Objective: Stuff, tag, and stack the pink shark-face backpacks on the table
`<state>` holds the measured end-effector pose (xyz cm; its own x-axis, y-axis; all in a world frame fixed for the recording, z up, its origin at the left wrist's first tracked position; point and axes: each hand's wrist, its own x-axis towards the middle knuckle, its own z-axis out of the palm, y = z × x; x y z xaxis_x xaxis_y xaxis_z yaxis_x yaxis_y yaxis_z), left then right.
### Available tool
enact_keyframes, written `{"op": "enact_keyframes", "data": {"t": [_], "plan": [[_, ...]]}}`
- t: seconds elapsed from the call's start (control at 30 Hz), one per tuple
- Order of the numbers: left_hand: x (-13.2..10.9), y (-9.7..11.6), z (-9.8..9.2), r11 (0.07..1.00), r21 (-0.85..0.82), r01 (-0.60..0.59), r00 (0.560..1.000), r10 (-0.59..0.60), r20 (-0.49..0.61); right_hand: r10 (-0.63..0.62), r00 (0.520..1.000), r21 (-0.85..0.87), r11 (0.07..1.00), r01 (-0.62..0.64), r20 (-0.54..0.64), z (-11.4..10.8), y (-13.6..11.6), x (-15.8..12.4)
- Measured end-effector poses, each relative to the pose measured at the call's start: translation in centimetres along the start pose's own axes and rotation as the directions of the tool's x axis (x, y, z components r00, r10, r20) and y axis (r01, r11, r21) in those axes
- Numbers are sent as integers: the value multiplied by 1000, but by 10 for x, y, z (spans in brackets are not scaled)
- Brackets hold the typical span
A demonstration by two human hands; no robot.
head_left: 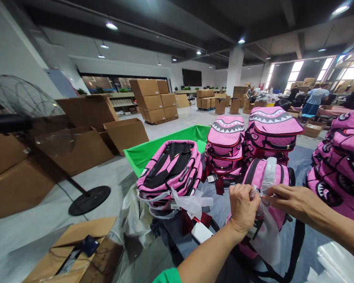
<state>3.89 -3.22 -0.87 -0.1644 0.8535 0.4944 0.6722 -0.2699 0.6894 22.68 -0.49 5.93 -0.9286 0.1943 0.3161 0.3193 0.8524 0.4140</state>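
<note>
- ok so from my end it all comes down to one spot: both sets of fingertips meet over the near pink backpack (281, 173), right at its translucent wrap (270, 171).
- left hand (244, 206): thumb and fingers bunched tight, pinching a bit of that wrap.
- right hand (283, 194): fingertips nearly together just beside the left's. Can't tell from here if they've got a grip or are only touching.
- neither hand is clearly nearer, I'd call it a tie. Left comes in from below, right comes in from the side.
- the wrap's long way runs roughly away from me: one strip goes up past the fingertips, the loose part hangs below them. The bag's own axis is harder to read with arms over it.
- bag sits on the grey cover (308, 155), black strap (297, 243) trailing to its lower right, two backpack stacks just behind.
</note>
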Motion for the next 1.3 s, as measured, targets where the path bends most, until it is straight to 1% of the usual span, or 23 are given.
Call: {"op": "enact_keyframes", "data": {"t": [0.1,0.13,0.2,0.27,0.33,0.43,0.5,0.57,0.63,0.77,0.8,0.83,0.87,0.9,0.93,0.97,1.0,1.03,1.07,1.1,1.17,1.23,1.3], "plan": [[-1,0,-3,1000,1,-25,999,25,-28,-80,997,-45,996,80,5,9,4,10],[-2,0,-4,998,10,-55,997,56,-45,-87,996,-52,995,87,-2,11,5,13],[-6,1,-8,984,67,-168,981,173,-86,-56,998,-35,998,55,-13,16,6,16],[-9,2,-10,939,168,-301,939,322,-116,28,999,43,999,-28,-17,20,6,17],[-10,5,-12,888,260,-379,896,422,-138,128,992,159,979,-125,-11,24,6,15],[-9,9,-13,854,322,-409,872,470,-139,251,965,303,928,-217,-78,32,7,12],[-9,12,-13,839,339,-427,869,484,-104,343,927,348,896,-275,-152,36,7,9],[-11,13,-12,813,370,-449,861,505,-64,394,899,345,885,-314,-192,38,6,7],[-14,13,-8,756,434,-490,829,557,-35,353,906,291,915,-281,-235,37,5,6],[-23,11,-4,606,533,-590,732,680,37,185,943,186,973,-136,-276,28,0,9],[-23,10,-6,602,510,-614,723,688,59,155,946,164,980,-111,-284,26,-1,10],[-23,7,-10,635,454,-625,734,675,68,127,944,127,988,-92,-305,24,-3,11],[-22,5,-14,707,364,-606,772,634,53,98,940,80,994,-76,-328,23,-4,11],[-20,2,-20,807,233,-542,834,552,27,70,935,26,998,-65,-349,22,-5,11],[-17,-1,-26,906,62,-418,908,419,8,45,931,-29,998,-60,-362,22,-7,11],[-13,-4,-31,962,-132,-238,970,243,27,33,928,-79,995,-67,-370,22,-8,11],[-8,-6,-35,949,-316,-26,994,58,93,25,925,-123,989,-77,-380,22,-9,10],[-3,-8,-39,869,-463,177,976,-94,197,17,921,-158,984,-84,-388,21,-10,10],[2,-8,-41,753,-553,356,925,-200,324,7,918,-182,980,-86,-397,21,-11,9],[6,-7,-43,634,-586,505,854,-269,445,-5,915,-196,977,-81,-404,21,-12,8],[15,-1,-43,460,-554,694,714,-339,612,-25,913,-207,976,-65,-407,20,-13,6],[22,6,-40,384,-474,792,603,-373,706,-22,912,-217,973,-74,-410,20,-13,4],[28,13,-35,355,-401,845,522,-379,765,-4,906,-230,968,-103,-422,23,-14,1]]}}
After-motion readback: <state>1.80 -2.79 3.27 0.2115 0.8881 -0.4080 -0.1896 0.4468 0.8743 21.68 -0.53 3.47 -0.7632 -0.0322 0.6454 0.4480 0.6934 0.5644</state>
